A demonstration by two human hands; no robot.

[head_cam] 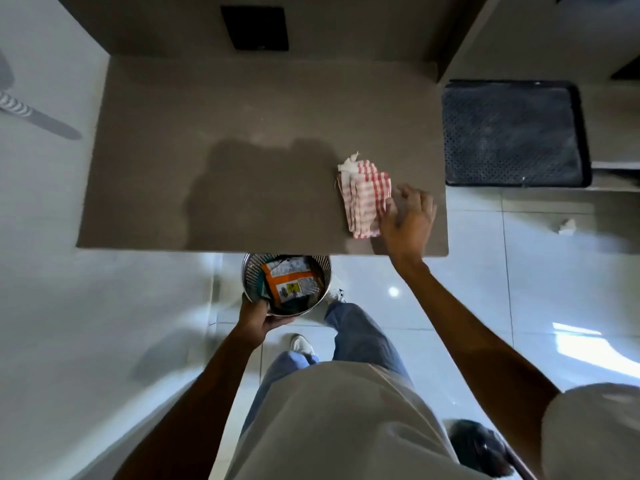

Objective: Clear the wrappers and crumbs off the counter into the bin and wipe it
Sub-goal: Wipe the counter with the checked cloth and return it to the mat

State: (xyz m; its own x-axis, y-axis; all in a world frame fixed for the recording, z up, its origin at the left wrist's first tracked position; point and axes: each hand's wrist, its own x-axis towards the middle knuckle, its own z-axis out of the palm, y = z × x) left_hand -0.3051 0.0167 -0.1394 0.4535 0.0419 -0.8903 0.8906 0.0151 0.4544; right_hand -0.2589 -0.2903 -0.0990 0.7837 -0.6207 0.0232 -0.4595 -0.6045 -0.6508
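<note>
A grey-brown counter (pixel 214 133) fills the upper middle of the head view. A folded red-and-white checked cloth (pixel 362 199) lies near its front right corner, with a crumpled white scrap (pixel 349 163) touching its far end. My right hand (pixel 408 220) hovers over the counter beside the cloth's right edge, fingers spread and blurred, touching or nearly touching it. Below the counter's front edge, my left hand (pixel 258 318) grips the near rim of a round metal mesh bin (pixel 320 271). An orange wrapper (pixel 289 280) and other wrappers lie inside the bin.
A black ribbed tray (pixel 512 133) sits on a lower surface to the right of the counter. A dark square panel (pixel 255 27) is on the wall behind. A small white scrap (pixel 566 226) lies on the glossy tiled floor. My legs and shoes stand below the bin.
</note>
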